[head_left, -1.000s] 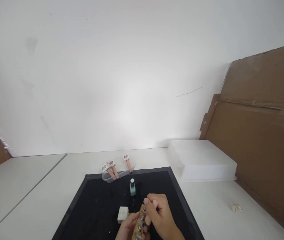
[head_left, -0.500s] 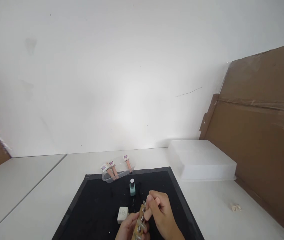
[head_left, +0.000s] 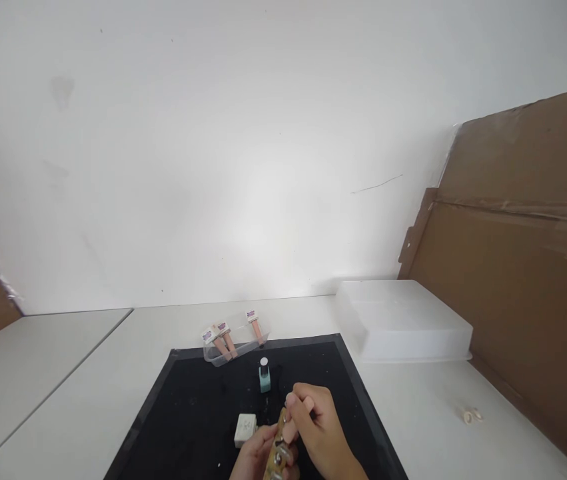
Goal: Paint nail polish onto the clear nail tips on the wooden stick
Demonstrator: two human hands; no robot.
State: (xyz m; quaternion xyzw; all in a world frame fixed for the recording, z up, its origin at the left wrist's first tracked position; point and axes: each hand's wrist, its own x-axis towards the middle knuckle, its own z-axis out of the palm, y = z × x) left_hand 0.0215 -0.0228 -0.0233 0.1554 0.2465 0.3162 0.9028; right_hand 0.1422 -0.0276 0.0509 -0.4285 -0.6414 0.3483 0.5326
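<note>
A white table (head_left: 88, 400) carries a black mat (head_left: 193, 413) with a clear lidded bin (head_left: 403, 320) to the far right. On the mat stand a teal bottle (head_left: 264, 378) and a small white box (head_left: 245, 429), its writing unreadable. At the near edge, the left hand (head_left: 256, 457) has its grip closed around a wooden strip (head_left: 277, 448) studded with metal pieces, and the right hand (head_left: 316, 430) pinches at its far end.

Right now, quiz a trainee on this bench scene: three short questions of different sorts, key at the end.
1. True or false: the teal bottle stands upright on the black mat.
2. What does the left hand hold? A) wooden strip B) white block C) clear tray
3. Fill in: the right hand has its fingertips at the strip's ____ end.

Key: 1 true; 2 A; 3 far
</note>
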